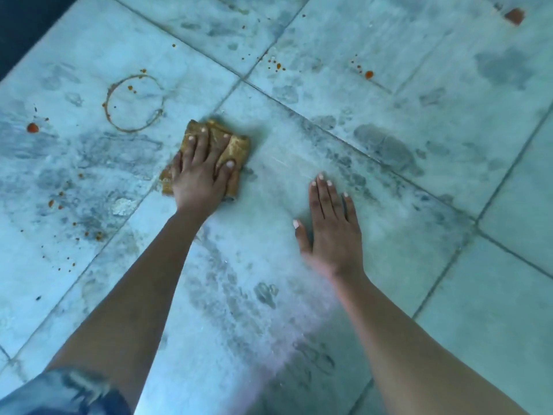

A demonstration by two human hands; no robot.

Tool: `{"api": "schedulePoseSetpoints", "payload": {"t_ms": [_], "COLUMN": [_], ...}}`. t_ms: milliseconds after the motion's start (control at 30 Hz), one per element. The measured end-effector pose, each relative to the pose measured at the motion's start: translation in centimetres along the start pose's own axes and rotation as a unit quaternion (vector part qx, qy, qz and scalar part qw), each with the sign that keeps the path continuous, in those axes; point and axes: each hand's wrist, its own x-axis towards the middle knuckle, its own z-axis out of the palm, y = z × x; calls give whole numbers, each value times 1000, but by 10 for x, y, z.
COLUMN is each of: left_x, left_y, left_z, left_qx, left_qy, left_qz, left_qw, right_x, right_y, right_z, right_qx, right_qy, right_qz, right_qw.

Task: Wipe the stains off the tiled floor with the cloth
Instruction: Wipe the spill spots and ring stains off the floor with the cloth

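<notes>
Just below and to the right of the brown ring stain [133, 103], the left hand [199, 178] presses flat on the cloth [236, 146], fingers spread over it and palm bearing down, so the folded yellow-brown pad is pinned to the tiled floor [374, 115] rather than gripped. The cloth lies across the grout line that runs down past the ring, its top edge near the ring's lower right arc but not touching it. The right hand [335, 232] lies well to the right of the ring, farther out than the cloth, open and flat on the bare tile, fingers together and holding nothing; it looks like a prop for the body's weight.

The step in hand seems to be the wiping itself, with the tile right of the ring, around the hands, looking smeared and damp but free of orange marks. Much appears left to do. The ring is whole, with small orange specks inside and above it. Left of the ring sits a larger orange-red blob [33, 127], and below the ring a scatter of brown flecks [74, 211]. Far right of the ring, near the upper grout crossing, more orange drops [368, 74] show.

The next move likely calls for sliding the cloth up and left onto the ring with steady pressure, then turning to a cleaner face of the cloth, since it already looks soiled.
</notes>
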Motion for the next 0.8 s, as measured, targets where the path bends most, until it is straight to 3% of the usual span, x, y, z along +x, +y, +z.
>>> {"api": "schedulePoseSetpoints", "payload": {"t_ms": [100,233,333,433,567,667,800], "left_x": [46,1,-68,-68,3,29,-8], "left_y": [37,55,15,-29,-9,17,15], "left_z": [2,13,14,2,-5,-3,-1], "left_qx": [0,46,57,36,20,53,67], "left_qy": [-9,-32,-37,-43,-12,-24,-22], "left_qz": [-6,142,217,140,13,21,46], "left_qw": [1000,988,974,988,1000,998,996], "right_x": [0,0,-1,-1,0,0,-2], "right_y": [0,-1,-1,-1,0,0,-1], "right_z": [0,-1,0,0,0,1,0], "right_qx": [-11,-10,-2,-7,-14,-20,-14], "right_qy": [-6,-3,-2,-3,-8,-6,-2], "right_qz": [-2,-1,-1,1,-2,-1,-6], "right_qw": [1000,1000,1000,1000,1000,1000,1000]}}
